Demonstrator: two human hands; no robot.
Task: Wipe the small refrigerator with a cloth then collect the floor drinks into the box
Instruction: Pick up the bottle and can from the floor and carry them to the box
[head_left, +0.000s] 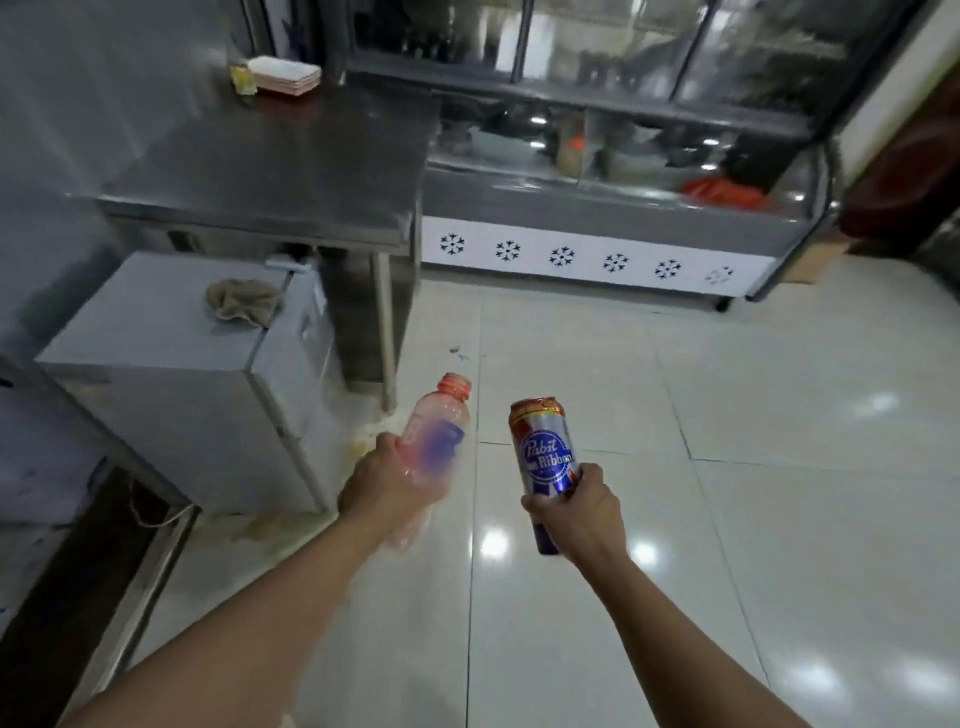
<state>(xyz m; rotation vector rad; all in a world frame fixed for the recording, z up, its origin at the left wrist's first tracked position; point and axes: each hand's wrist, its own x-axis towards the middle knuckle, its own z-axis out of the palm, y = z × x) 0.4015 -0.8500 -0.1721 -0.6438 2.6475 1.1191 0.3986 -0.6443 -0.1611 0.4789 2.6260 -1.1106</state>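
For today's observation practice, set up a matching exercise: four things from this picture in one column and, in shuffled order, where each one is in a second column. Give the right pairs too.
Column one:
1. cloth
2. plastic bottle
3. beer can
4. stack of plates

Column two:
A. in the right hand
B. on the far end of the steel table
C. on top of the small refrigerator
D. in the left hand

Pairs: 1-C, 2-D, 3-A, 4-B
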